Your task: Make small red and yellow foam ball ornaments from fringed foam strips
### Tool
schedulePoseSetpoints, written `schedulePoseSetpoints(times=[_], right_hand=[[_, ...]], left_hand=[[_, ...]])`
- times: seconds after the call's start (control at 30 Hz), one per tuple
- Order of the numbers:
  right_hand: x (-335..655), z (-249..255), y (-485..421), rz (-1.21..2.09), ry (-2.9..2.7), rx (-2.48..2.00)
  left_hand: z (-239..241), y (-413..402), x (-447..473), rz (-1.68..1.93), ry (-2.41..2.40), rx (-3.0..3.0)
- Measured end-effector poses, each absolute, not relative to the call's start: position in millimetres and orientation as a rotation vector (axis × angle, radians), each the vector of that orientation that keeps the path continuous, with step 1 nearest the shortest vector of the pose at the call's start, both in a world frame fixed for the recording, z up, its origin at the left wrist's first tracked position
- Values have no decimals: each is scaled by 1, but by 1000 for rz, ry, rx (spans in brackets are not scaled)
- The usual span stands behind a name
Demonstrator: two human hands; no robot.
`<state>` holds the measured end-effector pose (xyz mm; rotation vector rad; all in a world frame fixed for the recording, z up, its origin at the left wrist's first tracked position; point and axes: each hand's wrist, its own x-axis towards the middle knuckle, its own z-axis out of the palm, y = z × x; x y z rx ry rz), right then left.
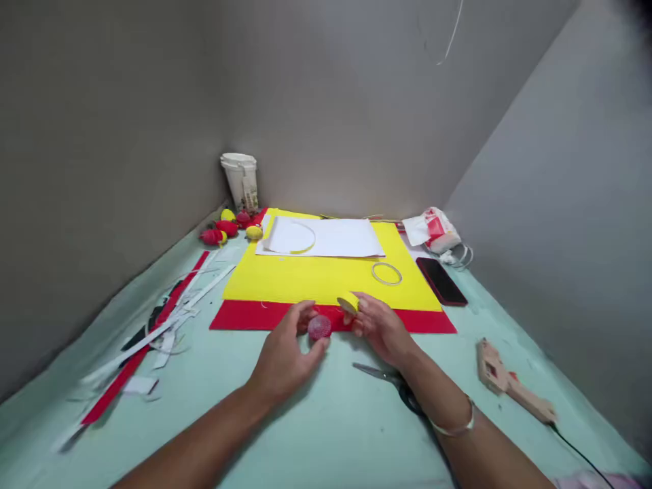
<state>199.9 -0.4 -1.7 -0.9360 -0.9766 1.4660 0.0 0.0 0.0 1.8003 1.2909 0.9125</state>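
Observation:
My left hand [290,350] is curled around a small, dark pink, round piece [320,328] with a speckled surface. A small yellow ring-shaped roll [348,301] is pinched in the fingers of my right hand [379,326], a short way from the pink piece. Both hands are just in front of stacked red sheets [244,316] and yellow sheets [316,280]. Dark-handled scissors [384,375] lie on the table, partly hidden under my right forearm.
White paper [336,238] and a bangle-like ring [386,274] lie on the yellow sheets. At left are cut strips [147,346], red and yellow ornaments [224,229] and a white cup [239,178]. A phone [441,281] and a corded glue gun [514,384] are at right.

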Motion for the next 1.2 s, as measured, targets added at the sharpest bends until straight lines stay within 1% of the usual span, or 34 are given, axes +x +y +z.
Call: schedulePoseSetpoints(times=[0.17,0.3,0.37,0.5,0.57,0.63,0.73,0.77,0.9,0.97,1.07,1.2], right_hand=[[203,-2,1,1406,-1048,-1004],[201,-3,0,1243,-1180,-1133],[198,-4,0,1062,-1285,-1236],[196,-10,-1,538,-1731,-1475],[196,-11,-1,421,-1851,-1512],[197,-11,-1,399,-1863,-1486],[196,-6,-2,455,-1778,-1416],[195,-5,-3,541,-1727,-1391],[188,3,-7,1076,-1503,-1252],[184,6,-10,1225,-1426,-1185],[179,9,-11,1298,-1388,-1140],[180,7,-9,1257,-1325,-1172]], left_hand=[[-4,0,0,942,1294,1859],[-6,1,1,1026,1291,1873],[-6,2,1,1060,1298,1883],[-6,2,1,1091,1301,1922],[-7,2,1,1097,1304,1936],[-8,2,1,1104,1303,1944],[-8,2,1,1129,1275,1972],[-8,1,1,1139,1256,1990],[-8,-2,2,1176,1154,2078],[-7,-3,3,1188,1098,2125],[-6,-5,4,1183,1034,2166],[-2,-5,2,1107,1091,2044]])
